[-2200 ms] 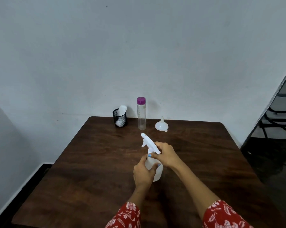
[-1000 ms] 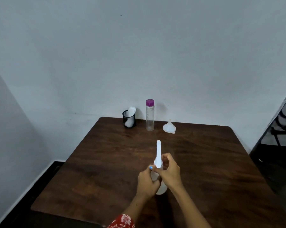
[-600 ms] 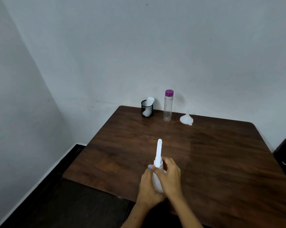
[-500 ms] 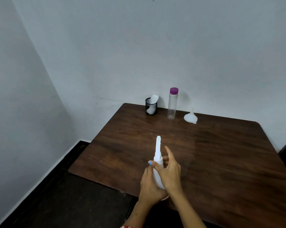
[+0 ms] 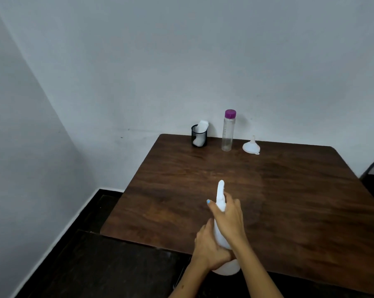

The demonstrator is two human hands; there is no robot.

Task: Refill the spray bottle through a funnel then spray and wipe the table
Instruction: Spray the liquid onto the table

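1. The white plastic spray bottle (image 5: 221, 214) is held up over the near edge of the dark brown wooden table (image 5: 289, 201).
2. The left hand (image 5: 208, 247) wraps around its body.
3. The right hand (image 5: 229, 218) curls around its neck.
4. The white plastic funnel (image 5: 251, 146) sits at the far edge.

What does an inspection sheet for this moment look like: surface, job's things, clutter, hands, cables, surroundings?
Surface: dark wooden table, bare in the middle.
Job's things: white spray bottle with its head still on, held near the front edge; clear bottle with purple cap, white funnel standing wide end down, and black mesh cup holding something white, all along the far edge.
Clutter: nothing seen.
Hands: left hand grips the bottle's body; right hand wraps its neck.
Cables: nothing seen.
Surroundings: plain pale walls, dark floor.
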